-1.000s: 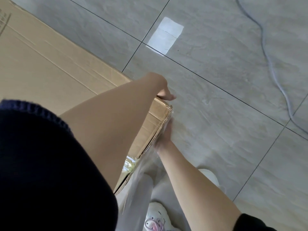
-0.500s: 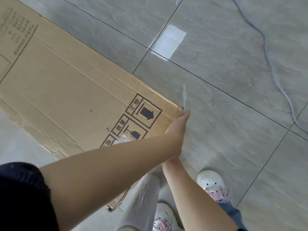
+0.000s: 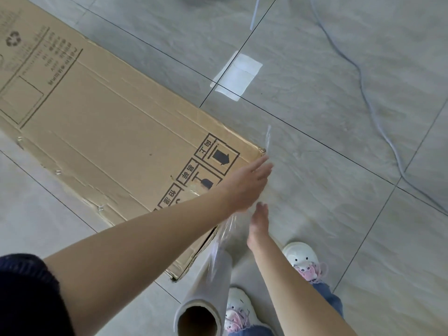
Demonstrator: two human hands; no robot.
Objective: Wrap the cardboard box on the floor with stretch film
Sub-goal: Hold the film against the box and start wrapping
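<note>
Grey floor tiles with dark grout lines carry a long, flat cardboard box lying diagonally from the upper left, its near end printed with handling symbols. Clear stretch film clings at that end's far corner and runs down to a stretch film roll standing nearly upright just beside the box's near corner. Over the printed end the left hand lies flat with straight fingers reaching the corner; whether it presses the film is unclear. Lower, the right hand reaches toward the film, fingers straight, holding nothing visible. White shoes stand close by, and a grey cable winds away right.
</note>
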